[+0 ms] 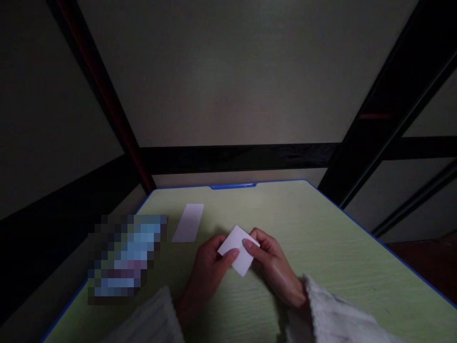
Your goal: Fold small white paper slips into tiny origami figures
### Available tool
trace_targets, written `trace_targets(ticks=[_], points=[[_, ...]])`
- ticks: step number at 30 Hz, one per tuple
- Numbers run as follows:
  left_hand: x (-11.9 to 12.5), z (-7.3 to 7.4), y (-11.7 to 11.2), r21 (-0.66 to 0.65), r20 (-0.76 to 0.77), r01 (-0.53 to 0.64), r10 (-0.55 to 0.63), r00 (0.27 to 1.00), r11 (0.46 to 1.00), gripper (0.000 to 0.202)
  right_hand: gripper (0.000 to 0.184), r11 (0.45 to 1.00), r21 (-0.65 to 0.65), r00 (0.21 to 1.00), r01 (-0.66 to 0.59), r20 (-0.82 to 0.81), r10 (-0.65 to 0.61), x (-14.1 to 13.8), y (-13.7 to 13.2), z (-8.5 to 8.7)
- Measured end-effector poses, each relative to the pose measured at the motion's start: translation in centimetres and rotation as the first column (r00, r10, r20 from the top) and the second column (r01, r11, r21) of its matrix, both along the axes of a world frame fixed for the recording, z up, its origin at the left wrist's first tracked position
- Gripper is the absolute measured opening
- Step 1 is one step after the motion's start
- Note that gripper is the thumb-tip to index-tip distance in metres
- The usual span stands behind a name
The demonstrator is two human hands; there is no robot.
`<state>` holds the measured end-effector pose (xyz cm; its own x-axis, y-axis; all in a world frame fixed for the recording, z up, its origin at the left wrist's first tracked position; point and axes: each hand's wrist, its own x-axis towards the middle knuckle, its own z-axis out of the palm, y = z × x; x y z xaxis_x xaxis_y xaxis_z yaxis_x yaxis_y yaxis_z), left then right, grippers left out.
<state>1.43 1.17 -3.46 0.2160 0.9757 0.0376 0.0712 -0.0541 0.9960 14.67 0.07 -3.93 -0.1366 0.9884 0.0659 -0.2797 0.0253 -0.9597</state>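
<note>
A small white square of paper (238,240) is held between both hands above the table, turned so that one corner points toward me. My left hand (212,262) grips its left side, thumb on top and fingers behind. On the right side, my right hand (273,264) pinches it the same way, its thumb lying across the upper face. The fingers beneath the paper are mostly hidden. Beyond my left hand, a white rectangular strip of paper (188,223) lies flat on the table.
The light green table (321,252) has a blue rim and a blue handle (233,186) at its far edge. A pixelated object (130,259), perhaps a screen, is at the left. A pale panel wall (235,85) with dark bands stands behind the table.
</note>
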Motion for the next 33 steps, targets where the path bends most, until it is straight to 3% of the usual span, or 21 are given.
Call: trace_targets(ticks=[6, 9, 13, 17, 21, 26, 29, 33], points=[[0.07, 0.29, 0.06, -0.095, 0.036, -0.079, 0.083, 0.996, 0.992, 0.012, 0.023, 0.995, -0.068, 0.989, -0.072, 0.121, 0.08, -0.17, 0.03, 0.68], [0.11, 0.17, 0.06, -0.085, 0.048, -0.061, 0.065, 0.997, 0.995, 0.011, 0.02, 0.988, -0.051, 0.971, -0.147, 0.181, 0.154, -0.34, -0.11, 0.85], [0.13, 0.09, -0.12, -0.074, 0.08, -0.014, 0.02, 0.997, 0.997, 0.015, 0.025, 0.992, -0.031, 0.971, -0.119, 0.204, 0.123, -0.34, -0.14, 0.66], [-0.05, 0.39, -0.08, -0.064, 0.132, -0.019, 0.028, 0.991, 0.998, 0.012, 0.02, 0.998, -0.011, 0.987, -0.061, 0.15, 0.062, -0.11, 0.09, 0.56], [-0.39, 0.49, 0.11, 0.053, 0.18, -0.051, 0.04, 0.983, 0.997, 0.012, 0.007, 0.998, -0.033, 0.999, -0.045, 0.012, 0.046, -0.1, 0.19, 0.52], [-0.47, 0.57, -0.05, 0.188, 0.146, -0.045, 0.017, 0.989, 0.981, 0.023, 0.014, 0.987, -0.113, 0.974, -0.115, -0.208, 0.089, -0.37, 0.17, 0.22], [-0.45, 0.53, -0.12, 0.227, 0.121, -0.037, 0.009, 0.993, 0.973, 0.025, 0.024, 0.984, -0.126, 0.974, -0.126, -0.205, 0.098, -0.46, 0.15, 0.13], [-0.68, 0.0, 0.11, 0.225, 0.118, 0.033, -0.061, 0.991, 0.974, 0.023, 0.02, 0.993, -0.096, 0.995, -0.064, -0.088, 0.056, -0.32, 0.14, 0.13]])
